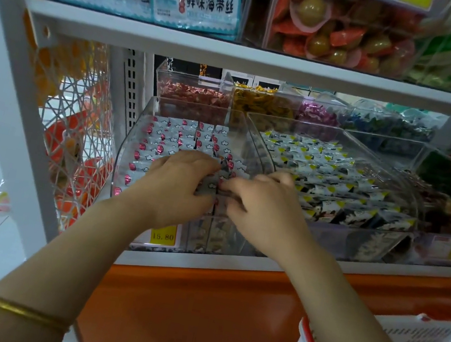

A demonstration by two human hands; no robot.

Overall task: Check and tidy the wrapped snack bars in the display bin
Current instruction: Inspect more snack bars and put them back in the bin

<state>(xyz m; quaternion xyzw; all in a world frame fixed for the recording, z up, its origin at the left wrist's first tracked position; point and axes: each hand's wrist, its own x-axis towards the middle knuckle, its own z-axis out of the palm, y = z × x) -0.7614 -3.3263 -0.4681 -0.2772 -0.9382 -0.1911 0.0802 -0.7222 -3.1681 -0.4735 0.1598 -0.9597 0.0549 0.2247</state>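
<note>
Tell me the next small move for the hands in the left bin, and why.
Probably lay the wrapped bar flat, in line with the rows behind. The left hand and right hand both pinch it, tilted, at the front of the clear bin, where those rows lie even.

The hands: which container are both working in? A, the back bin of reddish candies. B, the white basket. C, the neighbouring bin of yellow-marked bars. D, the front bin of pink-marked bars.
D: the left hand and the right hand both grip pink-marked bars inside the clear front bin, above the 15.80 price tag.
</note>
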